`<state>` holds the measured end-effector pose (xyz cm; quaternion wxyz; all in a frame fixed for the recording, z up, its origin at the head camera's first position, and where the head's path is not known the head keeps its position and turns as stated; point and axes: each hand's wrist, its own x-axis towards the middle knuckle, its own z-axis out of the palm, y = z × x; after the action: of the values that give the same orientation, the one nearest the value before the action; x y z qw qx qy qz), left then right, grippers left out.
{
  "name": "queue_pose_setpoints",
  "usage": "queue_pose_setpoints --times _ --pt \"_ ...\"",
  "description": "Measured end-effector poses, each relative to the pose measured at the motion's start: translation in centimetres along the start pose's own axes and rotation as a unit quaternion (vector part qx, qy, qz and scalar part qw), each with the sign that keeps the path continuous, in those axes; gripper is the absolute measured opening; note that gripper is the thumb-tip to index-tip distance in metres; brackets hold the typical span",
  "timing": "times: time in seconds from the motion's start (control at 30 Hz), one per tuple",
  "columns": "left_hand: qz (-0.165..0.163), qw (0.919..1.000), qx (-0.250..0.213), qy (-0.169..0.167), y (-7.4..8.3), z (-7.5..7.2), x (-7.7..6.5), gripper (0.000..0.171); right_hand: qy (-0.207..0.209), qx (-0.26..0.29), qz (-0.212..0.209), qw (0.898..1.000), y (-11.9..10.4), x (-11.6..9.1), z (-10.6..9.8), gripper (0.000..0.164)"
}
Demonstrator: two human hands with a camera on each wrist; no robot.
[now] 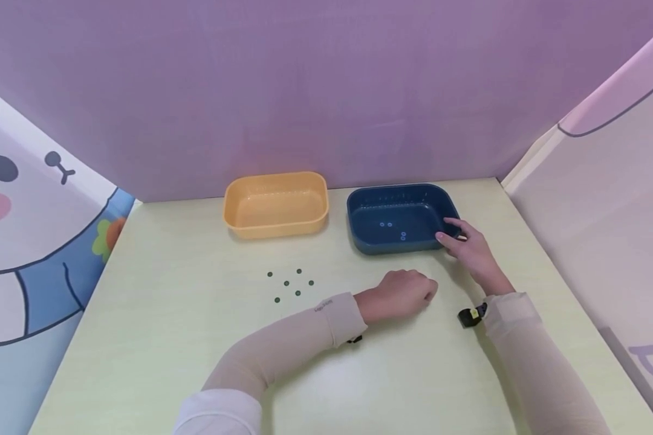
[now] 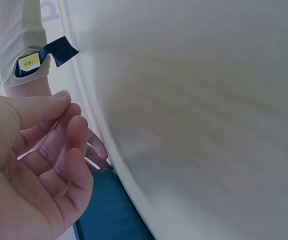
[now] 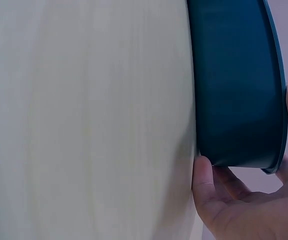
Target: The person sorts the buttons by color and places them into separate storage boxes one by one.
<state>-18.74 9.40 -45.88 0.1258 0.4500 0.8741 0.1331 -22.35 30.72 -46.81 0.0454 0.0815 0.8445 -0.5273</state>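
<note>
A: What is seen nearest?

B: The foot of the head view is crossed by a left sleeve [image 1: 291,344] and a right sleeve [image 1: 544,362], both pale. A black device [image 1: 470,317] with a yellow label is worn at the right wrist. Both arms are stretched over a light table [image 1: 136,338].

A: And the left hand [image 1: 399,295]?

B: It is held in front of a blue tray [image 1: 394,246], apart from it, with its back turned up. By the left wrist view, its fingers are curled and the thumb tip is brought against the index fingertip; whether anything tiny is pinched there cannot be told.

A: Where are the green discs [image 1: 286,283] found?

B: Six are scattered on the table in a loose group, between the left sleeve and a yellow tray [image 1: 277,230].

A: How is the right hand [image 1: 476,254] placed?

B: The blue tray is gripped by it at the near right corner, one digit set low on the outer wall and another at the rim. Four small pale rings [image 1: 382,224] are seen on that tray's floor.

A: And farther off?

B: The yellow tray is set beside the blue one, a gap left between them; behind both, the table is bounded by a purple backdrop [image 1: 326,90].
</note>
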Motion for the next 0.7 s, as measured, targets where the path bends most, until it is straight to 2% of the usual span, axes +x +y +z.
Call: queue_pose_setpoints --times 0.23,0.7 --pt "-0.001 0.9999 -0.012 0.005 -0.2 -0.3 0.1 0.022 -0.002 -0.001 -0.005 1.000 0.0 0.0 0.0 0.074" --pt "-0.008 0.9972 -0.063 0.039 -0.9 -1.5 0.7 0.017 0.002 0.002 -0.011 1.000 -0.3 -0.3 0.1 0.075"
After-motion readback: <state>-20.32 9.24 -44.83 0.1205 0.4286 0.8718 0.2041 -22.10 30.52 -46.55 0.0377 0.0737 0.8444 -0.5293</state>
